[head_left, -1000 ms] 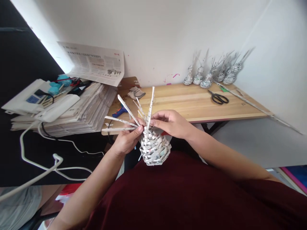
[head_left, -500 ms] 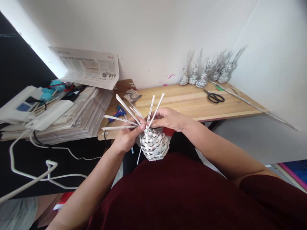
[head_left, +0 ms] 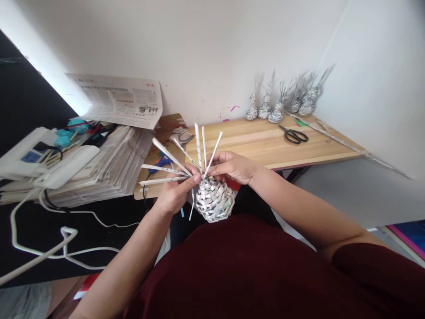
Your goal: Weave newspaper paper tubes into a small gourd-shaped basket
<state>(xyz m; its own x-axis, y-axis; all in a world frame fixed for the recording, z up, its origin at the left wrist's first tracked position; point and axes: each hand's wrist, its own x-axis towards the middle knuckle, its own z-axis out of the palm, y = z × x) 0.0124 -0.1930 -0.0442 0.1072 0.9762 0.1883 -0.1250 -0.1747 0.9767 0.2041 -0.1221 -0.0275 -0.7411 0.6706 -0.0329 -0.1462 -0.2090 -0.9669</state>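
A round body woven from newspaper strips (head_left: 215, 201) hangs tilted in front of my dark red shirt. Several rolled paper sticks (head_left: 172, 156) fan out from its narrow neck, pointing away from me and to the left. My left hand (head_left: 179, 188) pinches the neck between thumb and fingers, at the base of the sticks. From the right, my right hand (head_left: 229, 166) closes on a paper stick (head_left: 214, 153) just above the weave. Some of its fingertips are hidden behind the sticks.
Black scissors (head_left: 294, 134) lie on the wooden table (head_left: 245, 141). Several woven paper gourds (head_left: 275, 110) stand at the back wall. Left are a newspaper stack (head_left: 109, 164), a power strip (head_left: 66, 161), white cables (head_left: 66, 252) and a blue glue gun (head_left: 162, 161). A long paper stick (head_left: 332, 135) crosses the table's right side.
The fanned sticks have shifted; one near the middle now stands more upright. Both hands keep their grip near the neck. The view has turned slightly.
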